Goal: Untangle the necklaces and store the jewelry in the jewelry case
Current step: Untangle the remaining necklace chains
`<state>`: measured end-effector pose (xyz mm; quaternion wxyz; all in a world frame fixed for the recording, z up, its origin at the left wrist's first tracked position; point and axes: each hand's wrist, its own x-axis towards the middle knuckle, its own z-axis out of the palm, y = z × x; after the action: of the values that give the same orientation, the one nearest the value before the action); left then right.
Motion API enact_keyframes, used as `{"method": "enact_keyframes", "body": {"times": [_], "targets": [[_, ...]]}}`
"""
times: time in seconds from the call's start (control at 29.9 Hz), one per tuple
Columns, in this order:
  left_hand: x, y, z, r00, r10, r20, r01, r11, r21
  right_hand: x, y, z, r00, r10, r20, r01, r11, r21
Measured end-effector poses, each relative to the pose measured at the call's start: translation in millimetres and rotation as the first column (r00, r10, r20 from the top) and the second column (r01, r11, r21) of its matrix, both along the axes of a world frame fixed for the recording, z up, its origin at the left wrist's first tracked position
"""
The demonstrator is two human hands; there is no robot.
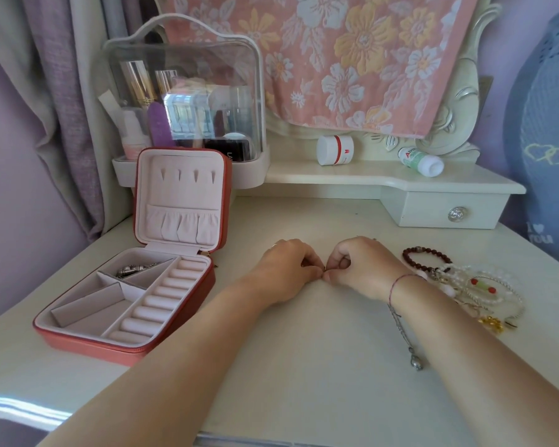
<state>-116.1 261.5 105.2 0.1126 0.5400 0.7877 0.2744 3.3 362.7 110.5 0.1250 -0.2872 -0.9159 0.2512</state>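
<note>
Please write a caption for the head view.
Left hand and right hand pinch a tiny item near the open jewelry case.

The jewelry case [94, 345] at 9 o'clock is red outside and soft pink inside. The desk [304, 366] is creamy white. At 12 o'clock a pink towel [352, 59] has white and yellow flowers. At 3 o'clock the bead bracelet [406, 254] is dark brown. The necklace [404, 333] at 5 o'clock is silver.

A clear cosmetics box [188, 101] and white jar [334, 150] stand behind.
</note>
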Motion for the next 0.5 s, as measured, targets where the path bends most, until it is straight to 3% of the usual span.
{"method": "enact_keyframes", "body": {"times": [0.13, 0.27, 0.5], "targets": [[-1.4, 1.0, 1.5, 0.961, 0.048, 0.273, -0.082, 0.990, 0.113, 1.7, 2.7, 1.5, 1.000, -0.002, 0.008, 0.001, 1.000, 0.003], [-0.5, 1.6, 6.0, 0.842, 0.032, 0.538, -0.187, 0.954, 0.236, 3.4, 6.0, 2.3, 1.000, -0.007, -0.012, 0.007, 1.000, -0.013], [-0.7, -3.3, 17.1, 0.719, -0.050, 0.693, -0.259, 0.907, 0.333, 3.1, 8.4, -0.1, 1.000, 0.018, -0.018, -0.018, 0.999, -0.035]]}}
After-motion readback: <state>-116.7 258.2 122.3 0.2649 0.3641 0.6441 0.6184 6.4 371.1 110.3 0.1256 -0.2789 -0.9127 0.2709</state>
